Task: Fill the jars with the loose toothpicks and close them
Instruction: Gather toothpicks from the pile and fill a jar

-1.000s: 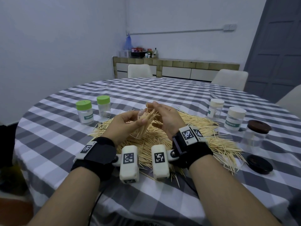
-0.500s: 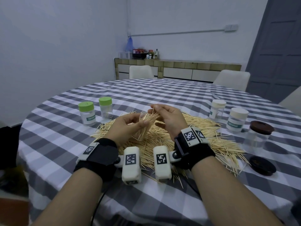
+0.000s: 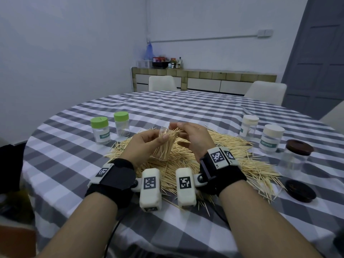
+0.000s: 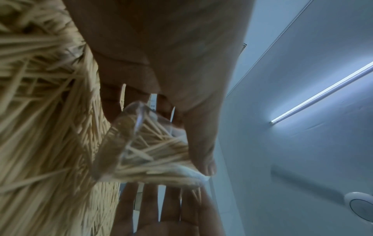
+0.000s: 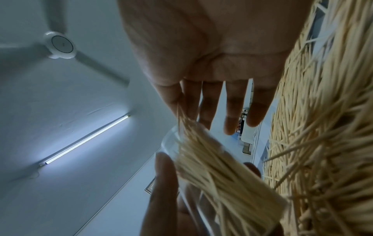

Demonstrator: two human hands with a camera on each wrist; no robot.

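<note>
Gripped in the left hand (image 3: 143, 144), a light, slippery clear jar (image 3: 164, 144) tilts above the toothpick pile (image 3: 232, 155); right hand (image 3: 193, 138) fingers, relaxed, feed brittle toothpicks at its mouth. Best held round the body.

jar in hand (image 3: 166, 144): clear glossy plastic, showing smooth
toothpicks (image 3: 240, 155): pale matt wood
tablecloth (image 3: 186, 110): checked cloth, lying wrinkled
green lids (image 3: 99, 122): matt plastic
brown lid (image 3: 300, 190): glossy
wrist straps (image 3: 113, 180): black fabric
</note>
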